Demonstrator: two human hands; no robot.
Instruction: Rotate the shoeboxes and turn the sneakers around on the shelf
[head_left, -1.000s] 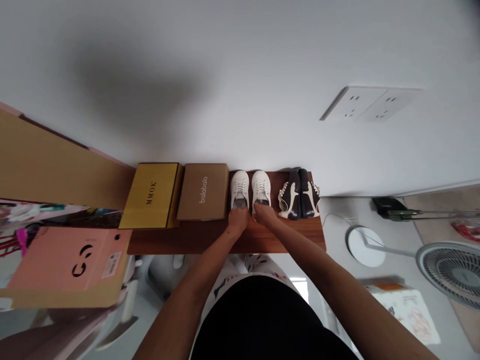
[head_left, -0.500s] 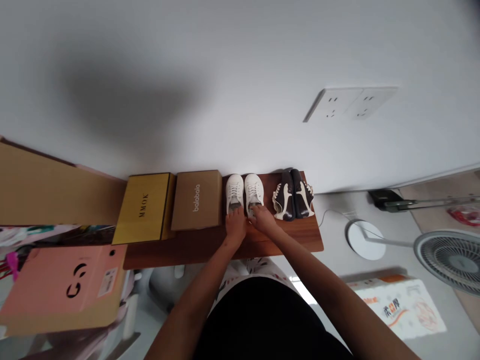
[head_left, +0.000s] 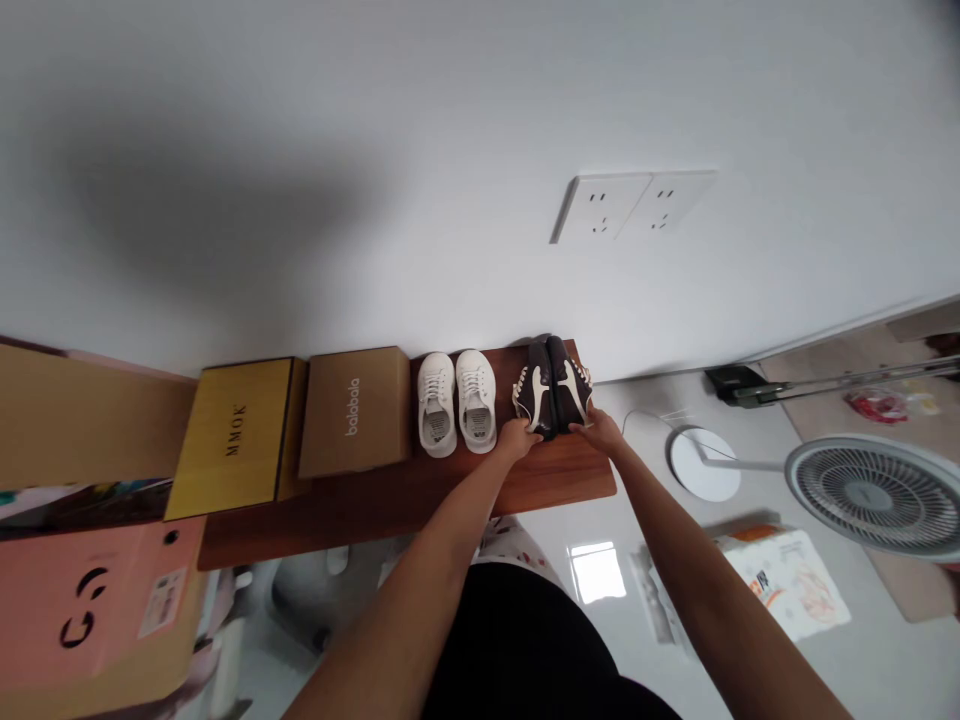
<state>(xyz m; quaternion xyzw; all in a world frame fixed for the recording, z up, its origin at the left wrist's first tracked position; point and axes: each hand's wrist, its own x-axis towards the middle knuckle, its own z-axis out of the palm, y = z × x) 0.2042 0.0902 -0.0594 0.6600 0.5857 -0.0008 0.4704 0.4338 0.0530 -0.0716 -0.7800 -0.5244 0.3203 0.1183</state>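
Note:
Two dark brown sneakers with cream trim lie on their sides at the right end of a wooden shelf board (head_left: pixel 375 500), soles facing each other. My left hand (head_left: pixel 516 440) has its fingers closed at the heel end of the left brown sneaker (head_left: pixel 537 378). At the heel of the right brown sneaker (head_left: pixel 570 385), my right hand (head_left: pixel 601 432) grips in the same way. A pair of white sneakers (head_left: pixel 472 378) stands upright side by side to the left, toes toward the wall, touched by neither hand.
Left of the white sneakers are a brown shoebox (head_left: pixel 352 410) and a yellow shoebox (head_left: pixel 232 430). A pink box (head_left: pixel 97 600) sits lower left. On the right are a standing fan (head_left: pixel 877 495) and a white package (head_left: pixel 802 585) on the floor. Sockets (head_left: pixel 637 205) are on the wall.
Both hands have left the white sneakers and moved right to the brown sneakers. The white sneakers stay in place beside the brown box. The view has shifted right.

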